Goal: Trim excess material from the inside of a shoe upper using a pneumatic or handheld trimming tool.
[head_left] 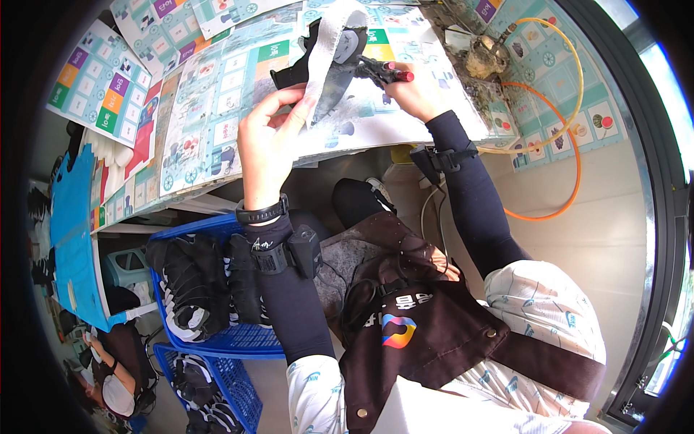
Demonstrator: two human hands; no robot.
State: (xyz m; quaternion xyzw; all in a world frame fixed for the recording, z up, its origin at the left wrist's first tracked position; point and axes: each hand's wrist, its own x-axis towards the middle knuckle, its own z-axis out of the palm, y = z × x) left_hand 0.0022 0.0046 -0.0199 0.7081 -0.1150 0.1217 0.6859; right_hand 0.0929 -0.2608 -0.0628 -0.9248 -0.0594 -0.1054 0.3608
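Workpiece: a dark shoe upper (pixel 334 69) with a pale grey strip (pixel 327 50) draped over it, held up above the bench (pixel 405 123), near its middle.
Left hand: the left hand (pixel 269 137) is just below and left of the shoe upper, thumb and fingers closed on the lower end of the pale strip and the edge of the upper.
Right hand: the right hand (pixel 413 92) is just right of the shoe upper, closed around a black tool with a red tip (pixel 387 71); the tool's front end touches the upper.
Bench cover: printed sheets with coloured squares (pixel 217 94) lie spread under and around the shoe upper, covering the bench.
Right of the upper: a grimy small pot (pixel 486 56) stands well to the right, with a yellow hose (pixel 571 65) and an orange hose (pixel 571 145) looping around that side.
Arms: both forearms wear dark sleeves; the left wrist carries a black watch (pixel 262 214) and a strapped black device (pixel 293 253), and the right forearm carries another strapped device (pixel 441 159).
Below the upper: a blue basket (pixel 217 340) filled with dark shoe uppers sits below the bench, left of the left forearm; a second blue basket (pixel 231 390) lies lower.
Body: a dark brown apron (pixel 434 325) covers the lap.
Far corner: another person (pixel 108 376) is at the lower left, well apart from the shoe upper.
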